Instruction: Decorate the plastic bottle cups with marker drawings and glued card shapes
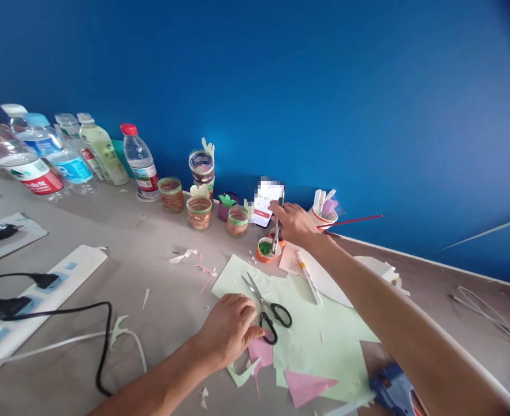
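Note:
My right hand (296, 222) is closed on a dark and silver pen (277, 234), held upright. The pen's lower end is over a small orange cup (267, 257) with green inside; whether it touches cannot be made out. Just behind the hand, a phone (265, 214) with a lit screen leans against the wall. My left hand (229, 326) lies loosely curled on the table, its thumb apart from the fingers and close to the handles of black scissors (274, 318). No object shows in it. The scissors lie on pale green paper (324, 346), near a white marker (310, 278).
Several plastic bottles (140, 167) stand at the back left. Decorated pots (199, 215) line the wall. A white power strip (70, 274) with black cables lies left. Pink paper (304, 387) and scraps are scattered in front. A blue glue gun (393, 390) lies front right.

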Motion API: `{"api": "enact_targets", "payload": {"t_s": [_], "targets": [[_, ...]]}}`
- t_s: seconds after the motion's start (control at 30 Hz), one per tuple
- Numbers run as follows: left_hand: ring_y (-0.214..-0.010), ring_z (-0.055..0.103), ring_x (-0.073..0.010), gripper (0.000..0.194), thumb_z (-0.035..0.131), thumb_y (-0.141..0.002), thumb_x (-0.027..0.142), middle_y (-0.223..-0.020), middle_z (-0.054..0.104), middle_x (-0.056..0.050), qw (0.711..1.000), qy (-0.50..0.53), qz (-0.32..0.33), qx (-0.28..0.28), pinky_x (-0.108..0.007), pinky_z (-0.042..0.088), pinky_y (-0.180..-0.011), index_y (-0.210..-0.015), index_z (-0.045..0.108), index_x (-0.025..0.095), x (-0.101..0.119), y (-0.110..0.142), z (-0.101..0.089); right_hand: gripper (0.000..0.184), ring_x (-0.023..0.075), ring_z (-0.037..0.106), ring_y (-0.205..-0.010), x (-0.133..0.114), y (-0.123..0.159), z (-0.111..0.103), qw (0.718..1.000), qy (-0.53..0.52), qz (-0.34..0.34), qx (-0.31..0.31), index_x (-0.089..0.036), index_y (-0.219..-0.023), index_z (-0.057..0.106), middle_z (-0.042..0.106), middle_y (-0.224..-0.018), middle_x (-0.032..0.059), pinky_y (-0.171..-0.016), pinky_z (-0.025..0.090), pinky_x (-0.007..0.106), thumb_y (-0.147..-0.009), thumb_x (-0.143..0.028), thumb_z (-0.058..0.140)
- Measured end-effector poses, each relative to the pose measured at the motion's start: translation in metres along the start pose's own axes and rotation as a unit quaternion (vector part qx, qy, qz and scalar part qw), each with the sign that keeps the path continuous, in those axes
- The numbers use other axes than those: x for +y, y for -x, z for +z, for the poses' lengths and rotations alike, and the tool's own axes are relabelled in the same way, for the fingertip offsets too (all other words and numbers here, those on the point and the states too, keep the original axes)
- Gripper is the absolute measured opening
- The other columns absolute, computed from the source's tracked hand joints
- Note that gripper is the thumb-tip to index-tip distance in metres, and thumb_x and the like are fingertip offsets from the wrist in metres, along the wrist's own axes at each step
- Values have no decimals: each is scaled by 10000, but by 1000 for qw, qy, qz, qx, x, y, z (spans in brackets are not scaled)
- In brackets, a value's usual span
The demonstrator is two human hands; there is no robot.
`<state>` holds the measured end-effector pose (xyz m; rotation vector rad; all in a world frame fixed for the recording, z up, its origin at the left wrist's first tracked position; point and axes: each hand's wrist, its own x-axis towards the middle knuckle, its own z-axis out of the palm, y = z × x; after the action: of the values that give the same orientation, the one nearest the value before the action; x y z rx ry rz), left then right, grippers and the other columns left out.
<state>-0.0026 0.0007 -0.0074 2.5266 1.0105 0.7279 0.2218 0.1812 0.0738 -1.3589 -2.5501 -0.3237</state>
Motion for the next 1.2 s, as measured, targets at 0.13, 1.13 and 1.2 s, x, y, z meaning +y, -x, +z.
{"api": "enact_targets", "payload": {"t_s": [0.13, 1.13, 1.2], "targets": [[-821, 645, -220, 177, 594, -920, 326, -862, 686, -54, 1000, -3, -2, -4, -359, 511, -737, -821, 554, 184, -2, 1, 3, 328, 276, 630, -935, 1, 13, -11, 998, -20, 38, 38, -114, -1240, 534, 687, -1107, 184, -790, 460, 367, -946, -177, 404], [-859, 689, -204, 152, 494, -906, 173, -912, 731, -67, 998, -41, 7, 46, -346, 561, -774, -888, 642, 203, -5, -7, -13, 211, 244, 578, -811, -130, 178, -35, 981, -133, 77, -118, -176, -1083, 581, 643, -805, 82, -710, 415, 325, -901, -129, 485], [-871, 692, -210, 138, 507, -897, 176, -927, 734, -73, 997, -45, -14, 56, -345, 562, -782, -901, 644, 198, -5, -7, -16, 201, 244, 595, -862, -132, 165, -29, 977, -106, 90, -159, -175, -1087, 577, 660, -866, 89, -729, 412, 318, -910, -141, 488]]}}
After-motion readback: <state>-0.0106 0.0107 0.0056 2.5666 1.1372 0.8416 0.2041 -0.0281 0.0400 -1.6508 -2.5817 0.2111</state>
